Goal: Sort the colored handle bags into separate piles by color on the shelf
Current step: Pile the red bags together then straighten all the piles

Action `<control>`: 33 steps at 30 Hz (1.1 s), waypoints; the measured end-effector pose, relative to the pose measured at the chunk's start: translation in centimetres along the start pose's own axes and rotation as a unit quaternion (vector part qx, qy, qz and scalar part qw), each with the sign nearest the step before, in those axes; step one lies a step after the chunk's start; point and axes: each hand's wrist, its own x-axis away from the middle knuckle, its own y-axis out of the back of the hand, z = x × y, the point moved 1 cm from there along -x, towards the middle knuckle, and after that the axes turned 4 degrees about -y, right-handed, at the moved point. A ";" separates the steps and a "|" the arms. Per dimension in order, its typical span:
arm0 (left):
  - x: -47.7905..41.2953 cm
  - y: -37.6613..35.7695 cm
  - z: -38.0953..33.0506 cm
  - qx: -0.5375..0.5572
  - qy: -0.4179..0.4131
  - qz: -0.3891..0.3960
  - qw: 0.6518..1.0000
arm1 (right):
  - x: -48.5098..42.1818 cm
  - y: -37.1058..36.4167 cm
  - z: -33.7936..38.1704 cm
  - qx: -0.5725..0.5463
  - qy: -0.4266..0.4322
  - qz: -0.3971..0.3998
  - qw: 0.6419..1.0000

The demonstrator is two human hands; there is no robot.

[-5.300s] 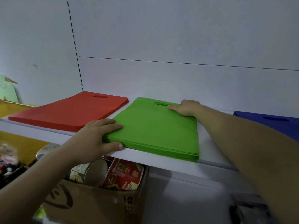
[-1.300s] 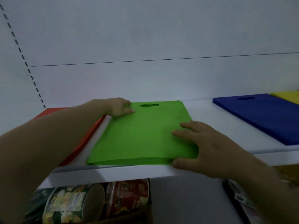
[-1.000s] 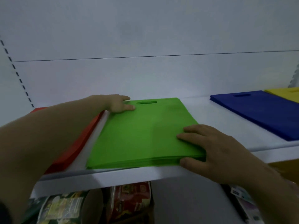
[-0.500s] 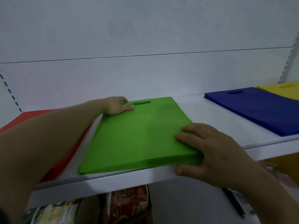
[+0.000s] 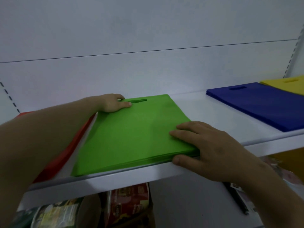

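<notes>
**Q:** Where is the green pile (image 5: 131, 134)?

**A:** It lies flat on the white shelf (image 5: 115, 183), in the middle of the view. Its near edge runs close to the shelf's front lip. The handle cut-out (image 5: 139, 101) is at the far end, toward the back panel.

**Q:** What is the condition of the left hand (image 5: 111, 103)?

**A:** It holds the far-left corner of the green pile. The thumb lies on the top bag with its tip just beside the handle cut-out. The fingers curl over the far edge. The forearm crosses in front of the red pile (image 5: 65, 155) and hides most of it.

**Q:** What is the condition of the right hand (image 5: 207, 145)?

**A:** It clasps the near-right corner of the green pile. The fingers lie flat on the top bag. The thumb is set against the front edge of the stack, at the shelf lip, so the corner is pinched between thumb and fingers.

**Q:** Where are the neighbouring piles?

**A:** The red pile lies just beside the green pile on the left, with a narrow strip of shelf showing between them. The blue pile (image 5: 263, 106) lies well apart to the right, its cut-out toward the back. The yellow pile (image 5: 289, 83) is beyond it at the right edge. Whether those two touch cannot be determined.

**Q:** What is below the shelf?

**A:** Printed containers (image 5: 131, 201) stand there, dim and blurred. The print is unreadable.
</notes>
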 end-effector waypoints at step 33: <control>-0.5 -1.0 -0.7 0.046 -0.009 -0.031 0.998 | 0.3 0.3 0.2 0.070 -0.004 0.034 0.997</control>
